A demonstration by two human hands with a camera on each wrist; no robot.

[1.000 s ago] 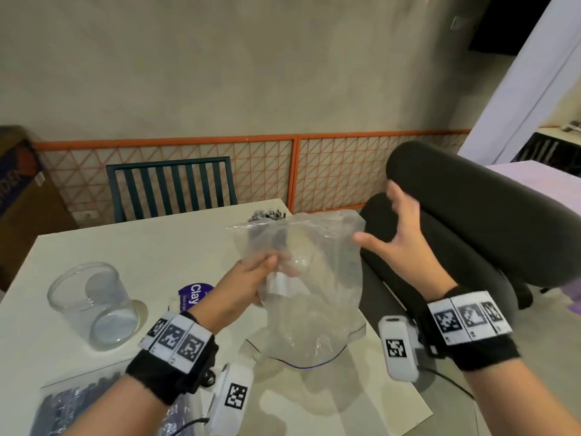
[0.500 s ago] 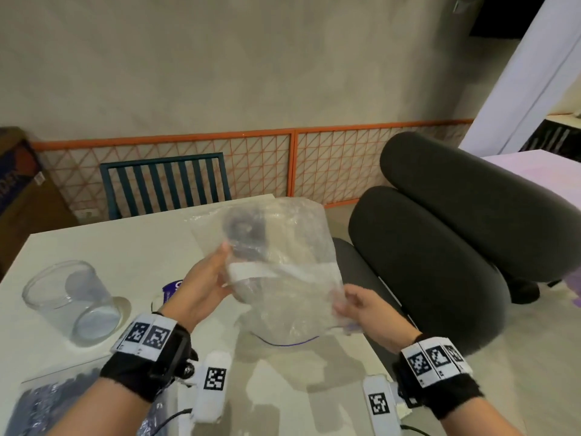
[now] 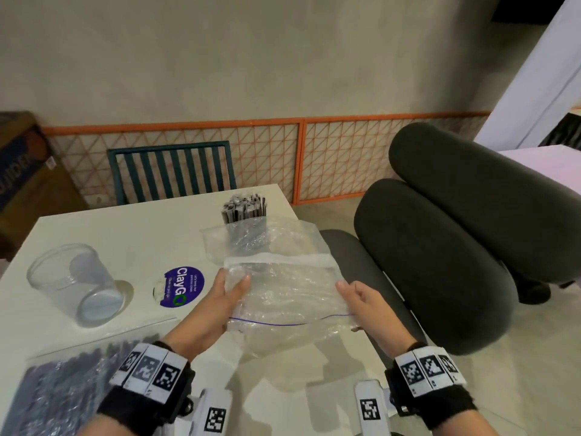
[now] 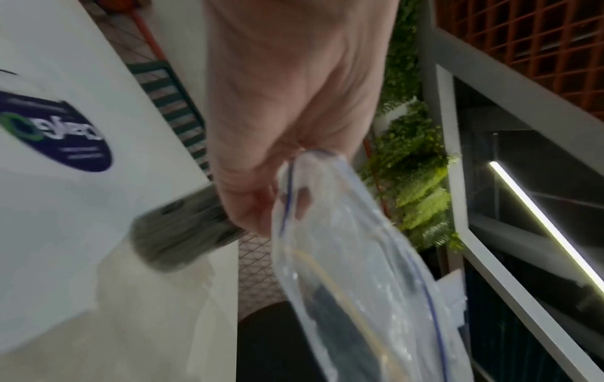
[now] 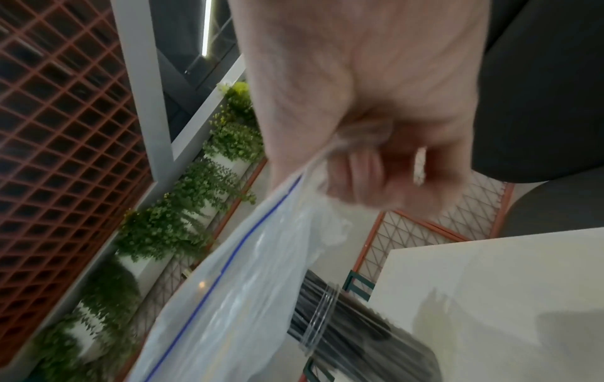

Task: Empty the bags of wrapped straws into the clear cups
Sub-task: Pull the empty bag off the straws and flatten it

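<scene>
Over the worktop's (image 3: 94, 228) right edge, left hand (image 3: 217, 302) and right hand (image 3: 366, 305) fingers pinch the slack empty bag (image 3: 289, 297) taut, likely for setting aside, beside the straw-filled cup (image 3: 246, 221).

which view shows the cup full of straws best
The head view: the cup of wrapped straws stands upright at the table's far edge, partly behind the empty bag that both hands hold. The left wrist view shows only a blurred stretch of it; the right wrist view shows it closer, partly behind the bag.
</scene>
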